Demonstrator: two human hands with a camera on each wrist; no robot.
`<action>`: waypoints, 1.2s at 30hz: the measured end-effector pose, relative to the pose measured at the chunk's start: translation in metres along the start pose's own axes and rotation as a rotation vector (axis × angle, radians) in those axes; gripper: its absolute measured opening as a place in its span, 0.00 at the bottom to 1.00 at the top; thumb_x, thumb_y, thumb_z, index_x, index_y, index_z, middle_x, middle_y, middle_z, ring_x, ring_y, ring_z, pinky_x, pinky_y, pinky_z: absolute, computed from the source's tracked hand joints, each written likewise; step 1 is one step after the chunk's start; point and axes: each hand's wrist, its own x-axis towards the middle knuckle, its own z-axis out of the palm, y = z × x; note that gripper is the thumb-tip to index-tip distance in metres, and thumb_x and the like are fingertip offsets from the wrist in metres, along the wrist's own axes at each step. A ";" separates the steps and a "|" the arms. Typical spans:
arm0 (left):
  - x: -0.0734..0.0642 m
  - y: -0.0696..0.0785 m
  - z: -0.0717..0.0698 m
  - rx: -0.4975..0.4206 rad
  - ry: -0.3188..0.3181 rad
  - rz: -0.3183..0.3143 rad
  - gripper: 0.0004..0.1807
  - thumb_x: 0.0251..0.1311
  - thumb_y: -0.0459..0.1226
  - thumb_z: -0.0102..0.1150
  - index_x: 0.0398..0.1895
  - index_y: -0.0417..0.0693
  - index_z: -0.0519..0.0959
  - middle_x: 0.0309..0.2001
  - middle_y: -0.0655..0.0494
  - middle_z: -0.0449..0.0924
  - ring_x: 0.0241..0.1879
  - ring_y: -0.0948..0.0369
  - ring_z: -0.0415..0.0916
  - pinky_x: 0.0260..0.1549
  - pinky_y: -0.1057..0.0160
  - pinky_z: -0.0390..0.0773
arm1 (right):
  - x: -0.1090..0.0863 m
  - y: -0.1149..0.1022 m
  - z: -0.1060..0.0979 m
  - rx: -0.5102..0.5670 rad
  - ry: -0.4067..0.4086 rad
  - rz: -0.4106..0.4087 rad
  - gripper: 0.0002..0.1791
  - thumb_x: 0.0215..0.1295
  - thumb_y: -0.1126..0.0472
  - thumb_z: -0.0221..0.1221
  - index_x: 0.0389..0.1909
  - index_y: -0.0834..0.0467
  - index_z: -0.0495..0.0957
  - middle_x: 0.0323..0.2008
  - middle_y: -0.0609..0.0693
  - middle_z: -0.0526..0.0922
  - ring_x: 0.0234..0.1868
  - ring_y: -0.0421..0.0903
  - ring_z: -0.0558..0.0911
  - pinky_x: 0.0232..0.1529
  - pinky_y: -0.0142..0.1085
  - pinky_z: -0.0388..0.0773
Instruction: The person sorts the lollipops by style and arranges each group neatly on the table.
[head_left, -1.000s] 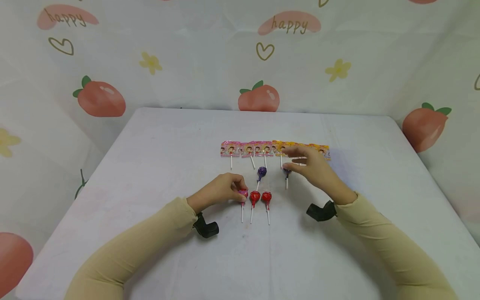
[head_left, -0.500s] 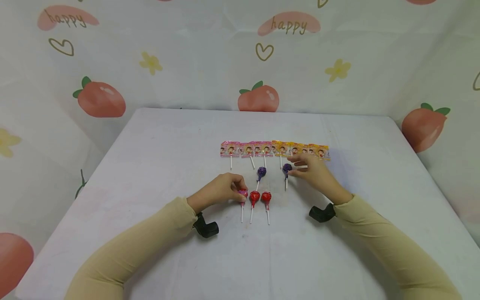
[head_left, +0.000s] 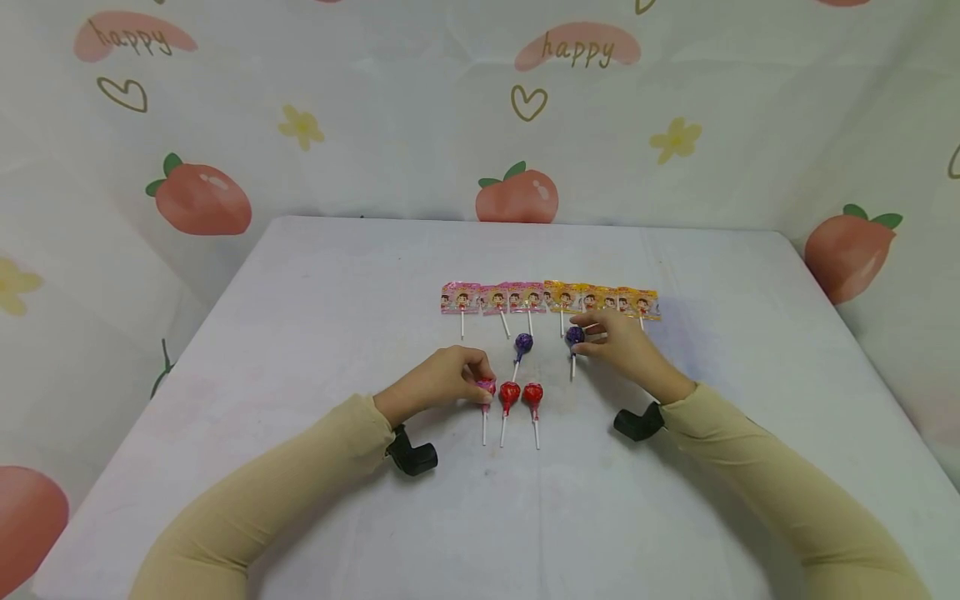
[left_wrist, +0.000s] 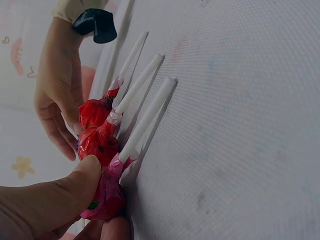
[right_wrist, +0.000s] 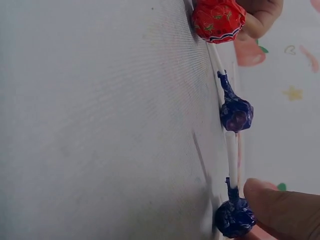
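My left hand pinches the ball of a pink-wrapped lollipop between thumb and fingers, its white stick toward me. Just right of it lie two red-wrapped lollipops, sticks also toward me. Farther right, my right hand has thumb and fingers about the ball of a purple lollipop; the right wrist view shows the thumb against its dark blue-purple wrapper. Between the hands, behind the red ones, lies a second purple lollipop, its stick slanting toward me.
Behind the purple lollipops runs a row of flat packaged lollipops, several in all: pink packets on the left, yellow packets on the right. A white cloth covers the table. Behind it hangs a backdrop printed with peaches.
My right hand has drawn back from over the yellow packets, uncovering them, and its fingers have closed in around the purple lollipop. The left hand stays on the pink one.
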 end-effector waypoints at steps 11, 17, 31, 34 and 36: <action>0.001 -0.001 0.000 0.001 0.001 -0.009 0.10 0.50 0.35 0.73 0.33 0.47 0.80 0.34 0.57 0.80 0.33 0.62 0.72 0.33 0.67 0.71 | 0.006 -0.001 0.004 -0.032 -0.025 0.015 0.24 0.58 0.66 0.66 0.56 0.68 0.76 0.54 0.67 0.78 0.53 0.61 0.80 0.52 0.47 0.77; 0.001 0.000 0.001 -0.001 0.006 -0.029 0.10 0.50 0.35 0.73 0.33 0.48 0.80 0.34 0.57 0.80 0.33 0.61 0.72 0.33 0.67 0.71 | 0.006 -0.002 0.007 -0.042 -0.023 -0.007 0.22 0.58 0.68 0.66 0.54 0.69 0.76 0.53 0.67 0.78 0.52 0.61 0.81 0.51 0.46 0.78; 0.000 0.000 0.000 0.004 0.006 -0.010 0.10 0.50 0.35 0.73 0.33 0.47 0.80 0.35 0.57 0.80 0.32 0.62 0.71 0.32 0.67 0.70 | 0.003 -0.006 0.005 -0.023 -0.007 -0.015 0.13 0.64 0.69 0.60 0.49 0.67 0.79 0.50 0.64 0.80 0.51 0.60 0.81 0.50 0.47 0.78; 0.000 0.000 0.001 0.006 0.006 -0.017 0.10 0.50 0.35 0.73 0.33 0.47 0.80 0.35 0.57 0.80 0.32 0.62 0.71 0.32 0.67 0.70 | 0.004 -0.006 0.009 -0.023 -0.030 -0.017 0.15 0.63 0.68 0.61 0.50 0.67 0.79 0.50 0.64 0.81 0.50 0.60 0.82 0.50 0.46 0.79; 0.001 0.000 0.001 0.008 0.004 -0.019 0.10 0.50 0.35 0.73 0.33 0.48 0.80 0.35 0.57 0.80 0.33 0.61 0.71 0.32 0.67 0.70 | 0.005 -0.006 0.011 -0.024 -0.038 -0.018 0.16 0.63 0.68 0.61 0.51 0.67 0.78 0.51 0.65 0.80 0.51 0.60 0.82 0.50 0.46 0.79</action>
